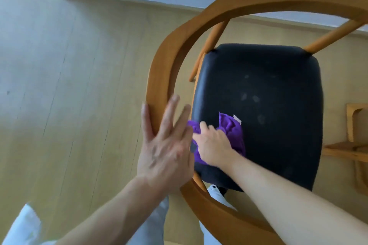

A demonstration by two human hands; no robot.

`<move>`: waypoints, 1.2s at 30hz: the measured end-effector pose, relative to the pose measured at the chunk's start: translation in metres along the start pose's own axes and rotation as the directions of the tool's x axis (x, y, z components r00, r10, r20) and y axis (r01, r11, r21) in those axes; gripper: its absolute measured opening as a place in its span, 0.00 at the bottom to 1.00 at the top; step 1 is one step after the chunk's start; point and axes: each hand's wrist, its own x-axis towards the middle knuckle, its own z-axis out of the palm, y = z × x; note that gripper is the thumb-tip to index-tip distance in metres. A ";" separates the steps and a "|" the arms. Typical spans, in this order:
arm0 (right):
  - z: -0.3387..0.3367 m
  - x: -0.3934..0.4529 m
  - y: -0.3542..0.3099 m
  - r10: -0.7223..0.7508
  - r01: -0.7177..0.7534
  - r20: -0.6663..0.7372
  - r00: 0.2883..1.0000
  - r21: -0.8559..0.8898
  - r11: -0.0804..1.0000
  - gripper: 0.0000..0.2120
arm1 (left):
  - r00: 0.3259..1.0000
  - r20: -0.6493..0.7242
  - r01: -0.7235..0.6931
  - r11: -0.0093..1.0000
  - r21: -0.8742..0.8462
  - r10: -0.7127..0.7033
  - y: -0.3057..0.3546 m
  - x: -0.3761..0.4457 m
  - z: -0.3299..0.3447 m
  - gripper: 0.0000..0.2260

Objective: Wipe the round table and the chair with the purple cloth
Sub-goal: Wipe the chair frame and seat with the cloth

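1 purple cloth [232, 133] bunched under right hand [214, 148] on 1 chair [258, 95]; left hand [165, 145] fingers spread.

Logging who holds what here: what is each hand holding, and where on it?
The right hand grips the purple cloth bunched at its middle on the chair seat. The left hand holds nothing; its straight fingers lie against the armrest.

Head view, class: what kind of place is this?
Probably a home dining room: a wooden chair with a black padded seat, pale wood flooring, and more wooden furniture at right.
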 end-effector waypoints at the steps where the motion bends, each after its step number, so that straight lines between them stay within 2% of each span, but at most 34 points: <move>1: 0.009 -0.011 -0.003 -0.088 0.088 -0.006 0.996 -0.052 0.995 0.12 | 1.000 0.023 0.000 1.000 -0.003 0.000 0.011 -0.014 0.008 0.18; 2: 0.016 -0.023 -0.002 -0.173 0.173 -0.001 0.985 -0.099 0.980 0.14 | 0.999 0.040 0.009 1.000 -0.025 -0.008 0.019 -0.025 0.014 0.18; 4: 0.026 -0.049 0.004 -0.250 0.266 0.128 0.960 -0.136 0.954 0.14 | 0.999 0.036 0.039 0.995 -0.093 -0.036 0.029 -0.037 0.024 0.16; 6: 0.039 -0.073 0.019 -0.277 0.324 0.258 0.926 -0.162 0.932 0.20 | 0.999 0.006 0.042 0.992 -0.119 -0.042 0.031 -0.040 0.028 0.16; 9: 0.028 -0.085 0.028 -0.292 0.378 0.389 0.874 -0.166 0.911 0.19 | 0.999 -0.013 0.041 0.996 -0.082 -0.042 0.030 -0.040 0.029 0.15; 11: 0.016 -0.077 0.025 -0.334 0.383 0.349 0.875 -0.079 0.920 0.15 | 0.999 -0.007 0.044 0.996 -0.078 -0.045 0.032 -0.041 0.031 0.15; 13: 0.009 -0.060 0.016 -0.358 0.370 0.174 0.918 -0.043 0.928 0.15 | 0.999 -0.005 0.038 0.996 -0.080 -0.038 0.032 -0.042 0.033 0.16; 15: 0.007 -0.041 0.005 -0.308 0.309 0.035 0.951 -0.027 0.951 0.14 | 0.999 -0.030 0.033 0.996 -0.083 -0.036 0.031 -0.043 0.033 0.16; 17: 0.019 -0.036 -0.003 -0.288 0.289 0.027 0.957 -0.122 0.949 0.08 | 0.997 -0.064 0.024 0.996 -0.089 -0.030 0.031 -0.043 0.034 0.16; 18: 0.026 -0.041 -0.005 -0.293 0.301 0.069 0.954 -0.205 0.931 0.04 | 0.997 -0.070 0.019 0.995 -0.094 -0.026 0.031 -0.043 0.034 0.17; 21: 0.050 -0.065 0.011 -0.375 0.423 0.197 0.906 -0.366 0.829 0.04 | 0.997 -0.077 0.006 0.997 -0.080 -0.013 0.029 -0.044 0.036 0.15; 23: 0.047 -0.083 0.024 -0.369 0.475 0.309 0.877 -0.432 0.767 0.02 | 0.998 -0.067 -0.006 0.998 -0.062 0.001 0.028 -0.043 0.037 0.14; 25: 0.033 -0.088 0.025 -0.390 0.575 0.444 0.807 -0.439 0.690 0.08 | 0.998 -0.057 0.010 0.999 -0.045 -0.013 0.029 -0.045 0.037 0.13; 26: 0.021 -0.083 0.022 -0.420 0.608 0.455 0.785 -0.441 0.660 0.10 | 0.999 -0.051 0.015 0.999 -0.041 -0.017 0.030 -0.046 0.037 0.14; 28: 0.008 -0.065 0.013 -0.463 0.572 0.338 0.819 -0.419 0.705 0.10 | 0.999 -0.042 0.020 0.999 -0.035 -0.021 0.032 -0.045 0.037 0.15; 30: 0.000 -0.053 0.005 -0.417 0.445 0.156 0.895 -0.350 0.824 0.07 | 0.999 -0.040 0.021 0.999 -0.030 -0.022 0.032 -0.043 0.037 0.16; 31: 0.006 -0.051 0.002 -0.411 0.413 0.071 0.909 -0.280 0.866 0.08 | 0.999 -0.048 0.020 0.999 -0.034 -0.022 0.031 -0.044 0.037 0.16; 33: 0.026 -0.056 -0.005 -0.398 0.378 0.010 0.917 -0.335 0.863 0.02 | 0.996 -0.083 0.009 0.999 -0.041 -0.013 0.031 -0.045 0.039 0.16; 35: 0.047 -0.063 -0.004 -0.448 0.415 -0.022 0.894 -0.339 0.844 0.11 | 0.994 -0.109 -0.006 0.998 -0.056 -0.001 0.030 -0.045 0.041 0.18; 36: 0.050 -0.070 0.001 -0.470 0.449 0.008 0.882 -0.314 0.837 0.12 | 0.994 -0.105 -0.007 0.998 -0.055 0.001 0.028 -0.044 0.040 0.19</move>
